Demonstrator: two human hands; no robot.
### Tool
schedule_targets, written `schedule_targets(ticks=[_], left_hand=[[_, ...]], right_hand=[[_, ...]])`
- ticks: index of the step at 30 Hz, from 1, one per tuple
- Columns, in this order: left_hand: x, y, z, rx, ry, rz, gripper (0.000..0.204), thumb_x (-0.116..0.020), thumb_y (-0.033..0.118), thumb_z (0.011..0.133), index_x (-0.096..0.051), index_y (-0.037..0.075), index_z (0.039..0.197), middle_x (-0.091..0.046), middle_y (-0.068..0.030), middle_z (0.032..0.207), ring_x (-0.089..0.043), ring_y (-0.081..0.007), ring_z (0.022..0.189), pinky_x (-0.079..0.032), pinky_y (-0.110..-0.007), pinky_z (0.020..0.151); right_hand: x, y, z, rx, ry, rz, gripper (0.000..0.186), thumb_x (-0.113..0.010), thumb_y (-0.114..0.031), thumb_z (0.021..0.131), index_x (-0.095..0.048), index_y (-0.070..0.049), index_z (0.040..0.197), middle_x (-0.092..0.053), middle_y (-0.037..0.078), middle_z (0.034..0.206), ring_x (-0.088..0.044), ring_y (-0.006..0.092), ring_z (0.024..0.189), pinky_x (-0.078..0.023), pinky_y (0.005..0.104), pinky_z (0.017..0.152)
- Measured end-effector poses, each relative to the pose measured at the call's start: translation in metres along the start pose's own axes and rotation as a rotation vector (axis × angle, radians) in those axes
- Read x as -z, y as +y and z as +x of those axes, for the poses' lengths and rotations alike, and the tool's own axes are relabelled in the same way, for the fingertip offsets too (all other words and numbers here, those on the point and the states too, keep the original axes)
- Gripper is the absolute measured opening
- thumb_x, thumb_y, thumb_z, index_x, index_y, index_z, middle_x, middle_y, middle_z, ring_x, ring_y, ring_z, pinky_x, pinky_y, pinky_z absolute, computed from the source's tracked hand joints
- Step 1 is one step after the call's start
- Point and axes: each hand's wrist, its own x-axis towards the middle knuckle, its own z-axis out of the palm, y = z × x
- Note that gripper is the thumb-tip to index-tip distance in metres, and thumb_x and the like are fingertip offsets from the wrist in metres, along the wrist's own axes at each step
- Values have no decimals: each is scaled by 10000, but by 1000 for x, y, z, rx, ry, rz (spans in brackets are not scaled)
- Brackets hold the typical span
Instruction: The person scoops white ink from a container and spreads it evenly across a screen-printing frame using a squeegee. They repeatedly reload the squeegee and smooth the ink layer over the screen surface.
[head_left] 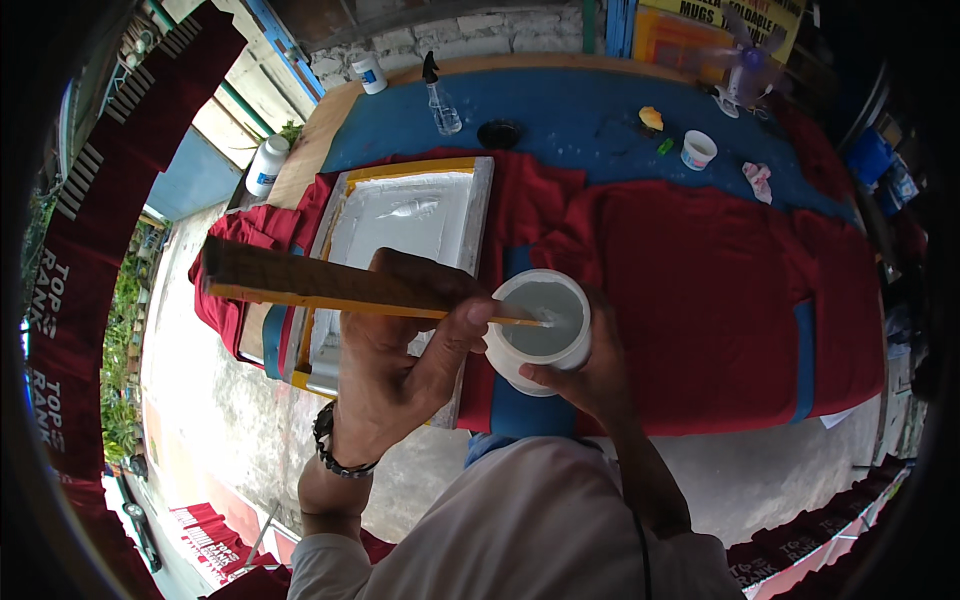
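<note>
My left hand [400, 370] is closed round a long, flat wooden stick [320, 282], brown with a yellowish edge. Its far end slants up to the left, and the other end dips into a white plastic tub [508, 368]. Whitish stuff clings to the stick inside the tub. From the right side, my right hand [597, 368] grips the tub, thumb in front, its mouth tilted up toward me. Behind my left hand lies a screen printing frame [479, 215] on red cloth, with a blob of white ink [410, 208] on its mesh.
Red shirts [690, 300] lie across the blue-topped table [590, 120]. Toward its back stand a spray bottle [441, 108], a black dish [499, 134], a small white cup [698, 150] and a fan [752, 62]. White jars [268, 165] stand at the left. Printed red shirts [60, 330] hang around.
</note>
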Motion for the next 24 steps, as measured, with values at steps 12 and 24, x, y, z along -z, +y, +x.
schedule_targets(ticks=[12, 24], left_hand=[[7, 57, -49, -111, 421, 80, 449, -827, 362, 1028, -523, 49, 1134, -687, -131, 890, -726, -201, 792, -673, -336, 516], [9, 46, -74, -137, 383, 139, 470, -783, 360, 1059, -454, 49, 1183, -684, -152, 947, -734, -224, 860, -695, -384, 616]], right_hand=[[0, -2, 11, -64, -27, -3, 1125, -1054, -360, 716, -435, -46, 1602, -552, 225, 1504, -583, 406, 1422, -496, 542, 1190], [0, -3, 14, -72, -28, -70, 1105, -1040, -361, 724, -446, -44, 1600, -527, 250, 1540, -570, 433, 1431, -497, 574, 1186]])
